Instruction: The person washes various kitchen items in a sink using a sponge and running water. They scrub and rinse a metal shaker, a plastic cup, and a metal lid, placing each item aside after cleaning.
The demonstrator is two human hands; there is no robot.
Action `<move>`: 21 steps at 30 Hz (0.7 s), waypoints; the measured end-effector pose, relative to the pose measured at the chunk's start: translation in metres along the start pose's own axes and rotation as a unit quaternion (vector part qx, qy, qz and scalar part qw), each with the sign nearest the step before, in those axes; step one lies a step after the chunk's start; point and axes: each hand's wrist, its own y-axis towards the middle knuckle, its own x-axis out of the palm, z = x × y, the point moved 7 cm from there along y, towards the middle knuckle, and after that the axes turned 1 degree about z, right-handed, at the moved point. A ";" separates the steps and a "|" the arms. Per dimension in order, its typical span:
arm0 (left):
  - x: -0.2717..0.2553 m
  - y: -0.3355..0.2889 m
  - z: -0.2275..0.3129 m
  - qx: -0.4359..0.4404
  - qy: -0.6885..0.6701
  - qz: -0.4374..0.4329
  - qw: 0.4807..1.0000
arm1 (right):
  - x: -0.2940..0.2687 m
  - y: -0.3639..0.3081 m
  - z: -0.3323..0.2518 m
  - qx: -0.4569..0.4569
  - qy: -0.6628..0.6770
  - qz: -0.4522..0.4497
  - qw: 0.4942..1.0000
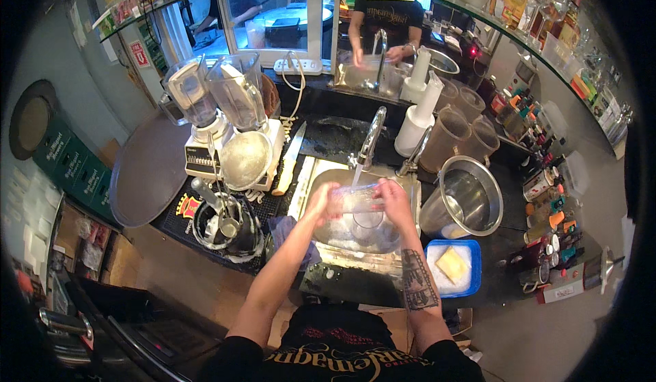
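Over the steel sink, a clear tumbler-like vessel lies sideways between my two hands; its exact kind is hard to make out. My left hand is closed around its left end and slightly blurred. At the other end, the fingers of my right hand grip it. Water runs from the chrome faucet onto the vessel. Below it in the basin, a round clear shape shows among wet, soapy patches, partly hidden by the vessel.
Right of the sink stand a steel bucket and a blue tub of suds with a yellow sponge. To the left are a knife, two blenders and a black utensil container. A glass shelf hangs above.
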 end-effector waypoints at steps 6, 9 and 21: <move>-0.022 0.003 -0.057 -0.013 -0.095 0.014 0.995 | 0.053 0.021 -0.023 -0.067 -0.434 -0.119 0.891; -0.029 0.003 -0.054 0.023 -0.159 0.000 0.987 | 0.075 0.013 -0.058 -0.163 -0.300 -0.221 0.914; -0.011 -0.003 -0.044 -0.027 -0.242 -0.097 0.965 | 0.065 0.000 -0.068 -0.316 -0.310 -0.173 0.880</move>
